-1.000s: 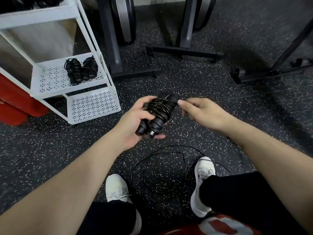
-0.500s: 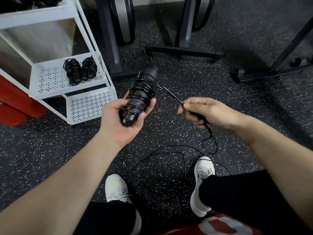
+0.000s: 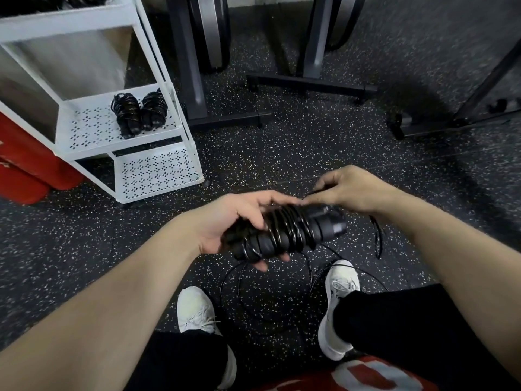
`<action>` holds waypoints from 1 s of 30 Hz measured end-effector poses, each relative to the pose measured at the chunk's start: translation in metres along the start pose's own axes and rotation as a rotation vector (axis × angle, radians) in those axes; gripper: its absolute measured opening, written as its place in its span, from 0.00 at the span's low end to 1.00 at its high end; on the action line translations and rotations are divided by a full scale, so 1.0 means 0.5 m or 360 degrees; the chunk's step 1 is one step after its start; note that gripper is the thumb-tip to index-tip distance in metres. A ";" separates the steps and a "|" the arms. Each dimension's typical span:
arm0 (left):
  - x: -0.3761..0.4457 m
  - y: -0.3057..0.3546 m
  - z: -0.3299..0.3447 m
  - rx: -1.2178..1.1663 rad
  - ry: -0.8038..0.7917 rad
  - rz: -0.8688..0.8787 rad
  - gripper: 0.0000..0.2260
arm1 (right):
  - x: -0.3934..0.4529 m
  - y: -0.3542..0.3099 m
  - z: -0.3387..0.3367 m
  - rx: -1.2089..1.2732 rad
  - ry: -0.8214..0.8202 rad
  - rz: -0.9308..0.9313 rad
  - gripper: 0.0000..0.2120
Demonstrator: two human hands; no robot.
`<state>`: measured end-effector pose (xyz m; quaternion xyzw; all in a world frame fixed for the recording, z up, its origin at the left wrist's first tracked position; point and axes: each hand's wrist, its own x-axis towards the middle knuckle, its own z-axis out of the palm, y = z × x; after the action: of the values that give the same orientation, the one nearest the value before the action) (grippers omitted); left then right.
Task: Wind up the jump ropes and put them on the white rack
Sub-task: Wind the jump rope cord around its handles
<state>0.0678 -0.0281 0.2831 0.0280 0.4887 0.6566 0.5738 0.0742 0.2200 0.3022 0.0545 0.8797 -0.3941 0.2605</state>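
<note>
My left hand [image 3: 239, 218] grips the black jump rope handles [image 3: 287, 235], which lie roughly level with several turns of thin black cord wound round them. My right hand [image 3: 349, 190] is just above the handles' right end and pinches the cord between its fingertips. The loose cord [image 3: 377, 238] hangs down from that hand and loops on the floor between my white shoes. The white rack [image 3: 118, 142] stands at the upper left, with two wound jump ropes [image 3: 139, 112] lying on its middle shelf.
Black stands of gym machines [image 3: 310, 83] rise behind on the speckled floor, with another dark frame [image 3: 465, 117] at the right. Red pads [image 3: 31, 170] lie left of the rack. My white shoes [image 3: 339, 303] stand below the hands.
The handles swung from pointing up and away to lying level, closer to me. My right hand moved in from the right to the handles' end, carrying the cord round them.
</note>
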 end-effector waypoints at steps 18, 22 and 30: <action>0.022 -0.017 0.031 0.0718 0.0541 -0.0160 0.22 | 0.013 0.000 0.040 -0.0221 0.0148 -0.0290 0.09; 0.024 -0.016 0.020 0.0584 0.0676 0.0029 0.24 | 0.010 0.002 0.038 -0.0287 0.0164 -0.0305 0.10; 0.026 0.007 0.031 -0.0206 0.0877 0.0369 0.40 | 0.010 0.008 0.030 -0.0127 0.0193 -0.0269 0.10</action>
<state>0.0701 -0.0080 0.2867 -0.1322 0.5767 0.7304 0.3413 0.0772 0.2111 0.2886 -0.0066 0.9102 -0.3754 0.1747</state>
